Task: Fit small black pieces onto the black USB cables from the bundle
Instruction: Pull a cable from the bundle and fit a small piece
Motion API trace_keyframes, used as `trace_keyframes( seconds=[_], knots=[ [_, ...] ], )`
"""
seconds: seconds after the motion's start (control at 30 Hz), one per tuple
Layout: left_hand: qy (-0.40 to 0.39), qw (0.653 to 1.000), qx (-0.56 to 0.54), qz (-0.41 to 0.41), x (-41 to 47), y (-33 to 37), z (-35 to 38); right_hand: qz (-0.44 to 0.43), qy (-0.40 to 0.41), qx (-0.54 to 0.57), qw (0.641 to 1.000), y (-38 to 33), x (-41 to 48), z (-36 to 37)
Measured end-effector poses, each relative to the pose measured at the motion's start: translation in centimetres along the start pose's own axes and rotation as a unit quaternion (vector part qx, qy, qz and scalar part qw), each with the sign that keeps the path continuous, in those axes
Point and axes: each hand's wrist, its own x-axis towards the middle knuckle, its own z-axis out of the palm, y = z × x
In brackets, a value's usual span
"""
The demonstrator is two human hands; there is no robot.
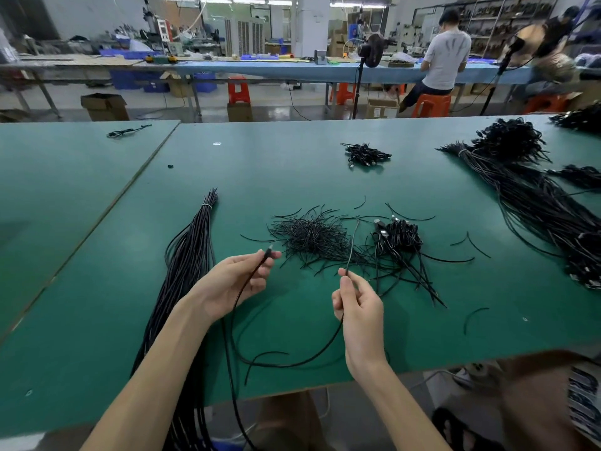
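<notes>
While my left hand (237, 283) pinches the black USB cable (253, 274) behind its tip, aimed toward 1 o'clock, my right hand (357, 309), apart at its 3 o'clock and nearer the pile of pieces (309, 237), pinches a thin black piece (352, 247) standing toward 12.

Cable (292, 364) between left hand (234, 281), right hand (357, 307)
</notes>
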Motion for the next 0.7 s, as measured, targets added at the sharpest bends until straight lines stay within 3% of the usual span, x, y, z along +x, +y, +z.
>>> trace_keyframes(
  seconds=[0.17,0.27,0.57,0.63,0.7],
  knots=[
    [0.007,0.999,-0.025,0.024,0.1,0.0,-0.4,-0.003,-0.003,-0.019,1.0,0.2,0.1,0.0],
    [-0.016,0.999,-0.031,0.001,0.0,0.0,-0.2,-0.018,-0.002,-0.101,0.995,0.3,0.1,0.1],
    [-0.037,0.995,-0.087,-0.005,-0.4,0.3,0.4,-0.122,0.021,-0.345,0.93,-0.4,-1.0,1.0],
    [-0.04,0.994,-0.103,0.009,-0.5,0.5,0.5,-0.171,0.017,-0.341,0.924,-0.3,-1.1,1.0],
    [-0.036,0.993,-0.108,0.024,-0.5,0.5,0.7,-0.19,-0.052,-0.307,0.931,-0.3,-1.2,0.9]
  ],
)
